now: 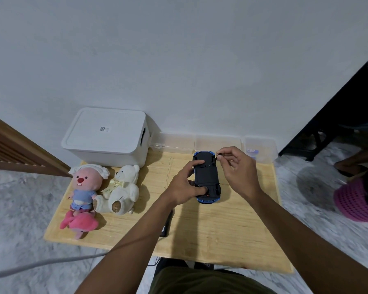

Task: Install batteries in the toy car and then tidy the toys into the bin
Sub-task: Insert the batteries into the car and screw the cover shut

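While the toy car (206,177) lies underside-up on the table (221,234), gripped by the left hand (184,186), a small dark item (219,154) is pinched by the right hand (239,167). Battery fitting is judged unfinished, with the white bear (124,187) still outside the lidded bin (106,132).

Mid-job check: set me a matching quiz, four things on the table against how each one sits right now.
1 toy car
2 white bin
3 white teddy bear
4 pink plush

A lid on, back left of the table
B lying face up, blue shirt
C upside down, gripped by the left hand
D seated, yellow ribbon at its neck

Pairs: 1-C, 2-A, 3-D, 4-B
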`<action>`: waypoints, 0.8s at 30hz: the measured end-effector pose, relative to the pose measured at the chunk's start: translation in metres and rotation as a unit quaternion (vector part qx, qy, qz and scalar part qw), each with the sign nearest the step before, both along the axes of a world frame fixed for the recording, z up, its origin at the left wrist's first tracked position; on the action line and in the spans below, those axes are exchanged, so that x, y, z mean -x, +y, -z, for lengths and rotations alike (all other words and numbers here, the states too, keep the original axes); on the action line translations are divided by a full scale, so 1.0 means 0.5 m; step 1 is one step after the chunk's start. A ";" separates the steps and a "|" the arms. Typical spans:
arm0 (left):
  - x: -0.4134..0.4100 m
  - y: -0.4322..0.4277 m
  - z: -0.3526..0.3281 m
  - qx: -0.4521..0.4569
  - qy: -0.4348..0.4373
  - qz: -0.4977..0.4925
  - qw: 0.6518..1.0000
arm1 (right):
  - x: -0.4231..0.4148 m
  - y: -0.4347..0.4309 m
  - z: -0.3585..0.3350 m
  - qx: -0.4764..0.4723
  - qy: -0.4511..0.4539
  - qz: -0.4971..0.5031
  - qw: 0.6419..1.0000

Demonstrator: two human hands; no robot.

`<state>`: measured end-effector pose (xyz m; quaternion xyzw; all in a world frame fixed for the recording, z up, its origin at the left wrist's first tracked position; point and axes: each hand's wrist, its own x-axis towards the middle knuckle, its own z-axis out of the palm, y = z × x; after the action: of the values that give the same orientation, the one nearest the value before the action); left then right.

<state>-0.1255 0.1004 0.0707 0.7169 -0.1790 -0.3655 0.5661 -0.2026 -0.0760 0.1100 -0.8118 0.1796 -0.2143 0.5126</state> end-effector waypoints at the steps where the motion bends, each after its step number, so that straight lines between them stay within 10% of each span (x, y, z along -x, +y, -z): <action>1: -0.001 0.000 0.000 0.001 0.001 0.000 1.000 | 0.000 0.000 -0.001 -0.001 -0.002 0.001 1.000; 19: -0.007 0.002 0.007 0.002 0.002 -0.010 1.000 | -0.004 -0.019 0.014 0.006 -0.024 0.079 0.997; 24: -0.009 0.006 0.018 -0.009 0.005 -0.010 1.000 | 0.022 -0.045 0.126 0.042 0.244 0.040 0.968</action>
<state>-0.1210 0.1034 0.0617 0.7219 -0.1656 -0.3653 0.5639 -0.2135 -0.0986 0.0468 -0.8523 0.3229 -0.0374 0.4097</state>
